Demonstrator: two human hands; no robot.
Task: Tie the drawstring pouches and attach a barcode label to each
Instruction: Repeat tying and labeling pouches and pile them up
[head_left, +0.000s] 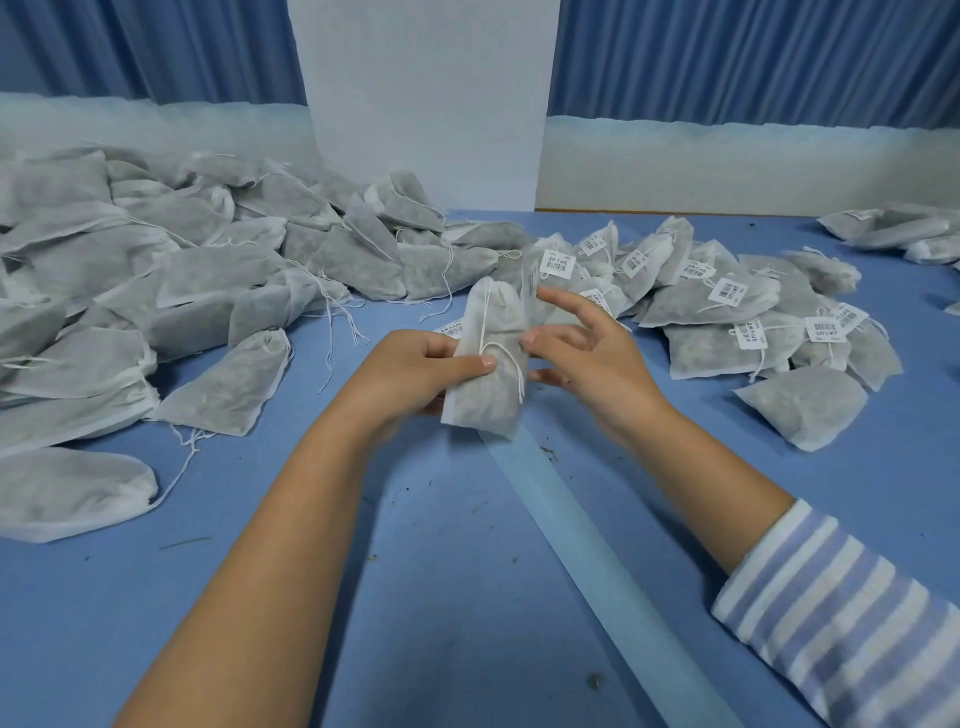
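Held over the middle of the table (415, 571), the pouch (483, 400) is clamped in the left hand (431, 366), thumb pinning its drawstring (511, 364), while the right hand (587, 358) at three o'clock touches it with fingers spread, so I reckon a slipping thumb could slacken the loop.

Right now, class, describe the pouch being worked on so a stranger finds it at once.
On the blue table, look between the unlabelled heap and the labelled heap. The left hand grips the pouch there; it alone is lifted off the table.
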